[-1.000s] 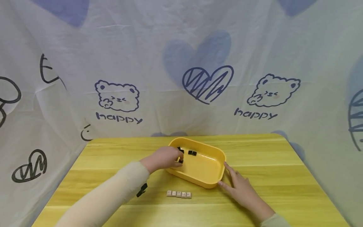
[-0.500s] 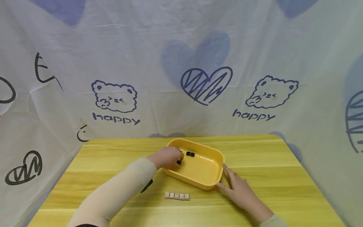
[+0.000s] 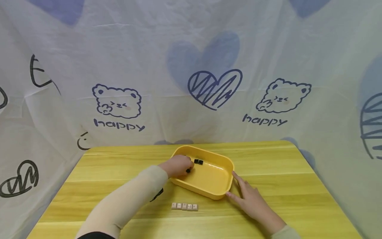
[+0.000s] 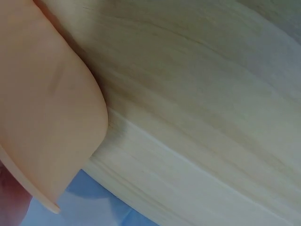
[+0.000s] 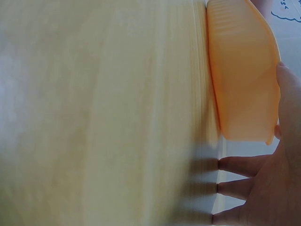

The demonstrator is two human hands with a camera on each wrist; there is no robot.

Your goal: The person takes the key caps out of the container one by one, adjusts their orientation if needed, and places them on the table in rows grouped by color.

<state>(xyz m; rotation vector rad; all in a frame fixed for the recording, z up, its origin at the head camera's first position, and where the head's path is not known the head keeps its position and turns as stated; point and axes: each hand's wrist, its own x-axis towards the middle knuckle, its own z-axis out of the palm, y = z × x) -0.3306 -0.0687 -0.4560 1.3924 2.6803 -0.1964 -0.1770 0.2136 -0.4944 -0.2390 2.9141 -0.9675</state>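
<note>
My left hand [image 3: 180, 165] reaches over the near-left rim into a yellow plastic tray [image 3: 213, 194]. Its fingertips pinch a small black keycap [image 3: 188, 170] low inside the tray. Two more black keycaps [image 3: 198, 162] lie side by side on the tray floor, just right of the hand; part of the left end is hidden behind the fingers. My right hand [image 3: 252, 200] rests at the tray's right end, with thumb and index finger touching the rim. In the right wrist view, the other fingers [image 5: 237, 188] of that hand stretch straight toward the table, beside the tray wall [image 5: 244, 80].
A row of several pale keycaps [image 3: 184, 206] lies on the wood-grain table [image 3: 262, 159] in front of the tray. Black pieces [image 3: 157, 195] sit partly hidden by the left sleeve [image 3: 134, 196]. A printed cloth [image 3: 167, 116] hangs behind the table.
The left forearm has shifted rightward and now covers more of the black pieces on the table. My left fingers stay in the tray's left end. The right hand holds its place at the rim.
</note>
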